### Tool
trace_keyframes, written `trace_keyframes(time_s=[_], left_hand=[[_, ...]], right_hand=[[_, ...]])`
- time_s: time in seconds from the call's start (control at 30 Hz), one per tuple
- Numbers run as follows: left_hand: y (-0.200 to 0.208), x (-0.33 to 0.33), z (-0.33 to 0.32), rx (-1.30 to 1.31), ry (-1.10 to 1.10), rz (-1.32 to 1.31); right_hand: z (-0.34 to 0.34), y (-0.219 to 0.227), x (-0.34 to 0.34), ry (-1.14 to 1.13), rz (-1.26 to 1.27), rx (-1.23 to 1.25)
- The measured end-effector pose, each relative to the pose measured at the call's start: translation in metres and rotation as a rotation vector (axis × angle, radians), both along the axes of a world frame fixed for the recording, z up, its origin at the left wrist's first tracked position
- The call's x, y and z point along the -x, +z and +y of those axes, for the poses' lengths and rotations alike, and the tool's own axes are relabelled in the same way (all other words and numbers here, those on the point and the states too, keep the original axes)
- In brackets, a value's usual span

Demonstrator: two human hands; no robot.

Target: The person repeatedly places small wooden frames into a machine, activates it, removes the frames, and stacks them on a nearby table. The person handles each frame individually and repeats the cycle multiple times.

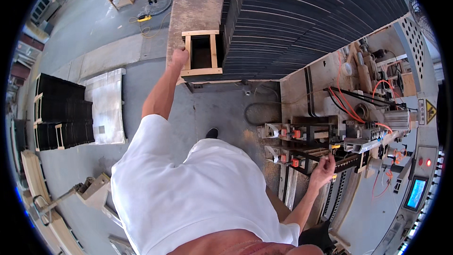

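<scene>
My left hand point(180, 57) reaches forward, its fingers closed on the left side of a small rectangular frame of pale wood point(202, 72). The frame has a dark inside and stands at the near end of a worn brown bench top point(193, 9). Off to the right, my right hand point(322, 172) is at a machine with clamps, its fingers curled in at the edge of a dark slatted piece point(314, 153). What lies between those fingers is too small to make out. Orange-tipped clamps point(296, 162) sit just left of the dark piece.
Tall rows of stacked black panels point(302, 14) fill the bench's right side. Black frames point(63, 111) are stacked at the left beside a grey sheet point(106, 108). A pallet jack point(89, 191) stands lower left. Orange hoses point(349, 106) and a control panel with a blue screen point(416, 192) are at right.
</scene>
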State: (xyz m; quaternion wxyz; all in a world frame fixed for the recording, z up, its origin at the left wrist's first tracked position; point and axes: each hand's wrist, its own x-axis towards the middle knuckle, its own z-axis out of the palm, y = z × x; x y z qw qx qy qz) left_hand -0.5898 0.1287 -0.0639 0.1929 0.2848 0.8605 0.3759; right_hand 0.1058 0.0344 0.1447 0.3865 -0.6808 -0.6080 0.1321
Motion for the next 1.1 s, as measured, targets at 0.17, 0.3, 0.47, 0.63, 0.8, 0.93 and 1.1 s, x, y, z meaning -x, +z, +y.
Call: trace_keyframes(time_s=[0.17,0.3,0.47,0.63,0.8,0.93,1.1], left_hand=[[0.033,-0.032,-0.005,-0.014,-0.092,0.396],[0.104,-0.090,-0.035,-0.041,-0.618,0.459],[0.053,-0.107,-0.041,0.049,-0.819,0.592],[0.063,-0.115,-0.025,0.118,-0.763,0.441],[0.064,-0.124,-0.028,0.037,-0.798,0.464],[0.042,-0.101,-0.033,-0.061,-0.917,0.513],[0.060,-0.152,-0.037,-0.105,-0.784,0.876]], right_hand=[[-0.009,-0.029,0.007,-0.045,-0.006,0.015],[-0.013,-0.034,0.024,-0.091,-0.044,0.062],[-0.019,-0.028,0.041,-0.036,-0.044,0.109],[-0.047,-0.023,0.025,-0.061,-0.074,0.050],[-0.085,0.003,-0.008,-0.143,-0.182,-0.007],[-0.111,0.064,-0.034,-0.180,-0.327,-0.084],[-0.184,0.205,-0.064,-0.307,-0.820,-0.264]])
